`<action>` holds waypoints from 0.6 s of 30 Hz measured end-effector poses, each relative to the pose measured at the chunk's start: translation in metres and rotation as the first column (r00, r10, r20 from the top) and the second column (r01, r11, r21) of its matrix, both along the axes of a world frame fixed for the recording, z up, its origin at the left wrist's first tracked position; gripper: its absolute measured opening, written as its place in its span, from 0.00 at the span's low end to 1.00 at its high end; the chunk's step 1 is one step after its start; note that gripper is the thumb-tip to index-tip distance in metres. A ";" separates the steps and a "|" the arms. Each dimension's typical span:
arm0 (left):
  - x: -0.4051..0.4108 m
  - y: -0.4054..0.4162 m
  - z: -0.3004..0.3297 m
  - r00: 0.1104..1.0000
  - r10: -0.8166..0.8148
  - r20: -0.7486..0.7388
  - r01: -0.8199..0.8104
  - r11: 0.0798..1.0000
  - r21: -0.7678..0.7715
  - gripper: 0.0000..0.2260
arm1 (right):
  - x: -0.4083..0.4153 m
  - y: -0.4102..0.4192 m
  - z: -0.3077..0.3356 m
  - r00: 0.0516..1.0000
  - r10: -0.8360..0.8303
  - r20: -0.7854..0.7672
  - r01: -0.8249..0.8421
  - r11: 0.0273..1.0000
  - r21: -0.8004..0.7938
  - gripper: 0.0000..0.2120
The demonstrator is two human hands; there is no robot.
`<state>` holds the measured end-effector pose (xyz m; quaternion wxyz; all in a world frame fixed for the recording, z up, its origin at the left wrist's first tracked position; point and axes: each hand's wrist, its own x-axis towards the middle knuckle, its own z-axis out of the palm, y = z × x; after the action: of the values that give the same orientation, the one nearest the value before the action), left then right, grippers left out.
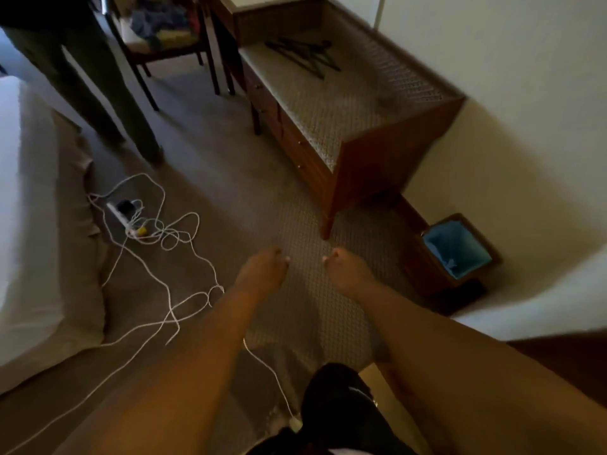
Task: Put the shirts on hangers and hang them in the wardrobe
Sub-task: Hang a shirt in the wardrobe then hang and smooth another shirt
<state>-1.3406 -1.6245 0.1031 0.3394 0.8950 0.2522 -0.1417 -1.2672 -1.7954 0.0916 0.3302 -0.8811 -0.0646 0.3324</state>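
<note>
Both hands are hanging empty with fingers curled, left hand [262,269] and right hand [345,270], while the dark thin-wire hangers [305,55] are lying flat on the wooden woven-top bench [404,152], up-right, nearer the right hand.

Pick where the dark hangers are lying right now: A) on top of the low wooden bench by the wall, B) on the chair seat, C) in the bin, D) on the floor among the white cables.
A: the hangers lie in a loose pile on the patterned top of the wooden bench, untouched by either hand.
</note>
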 end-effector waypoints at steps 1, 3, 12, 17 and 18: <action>0.025 0.014 0.001 1.000 -0.002 0.006 0.002 1.000 -0.013 0.20 | 0.024 0.013 0.002 1.000 -0.006 0.001 0.006 1.000 0.010 0.22; 0.075 0.040 -0.001 1.000 -0.011 0.023 0.012 0.999 -0.034 0.20 | 0.073 0.040 0.004 1.000 -0.006 -0.004 0.006 1.000 0.030 0.21; 0.300 0.140 0.012 0.998 0.056 0.016 -0.056 0.998 0.012 0.16 | 0.290 0.153 0.010 0.998 0.034 0.061 -0.032 0.999 -0.022 0.22; 0.405 0.200 0.021 0.994 0.098 0.039 -0.097 0.994 -0.045 0.18 | 0.396 0.219 0.027 0.996 0.024 0.089 -0.022 1.000 -0.021 0.22; 0.426 0.214 0.022 0.995 0.089 0.035 -0.087 0.995 -0.052 0.18 | 0.417 0.233 0.028 0.995 0.020 0.094 -0.019 1.000 -0.016 0.21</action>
<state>-0.9149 -1.4108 0.1249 0.3726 0.8767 0.2812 -0.1164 -0.8507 -1.5626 0.1195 0.3168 -0.8976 -0.0859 0.2944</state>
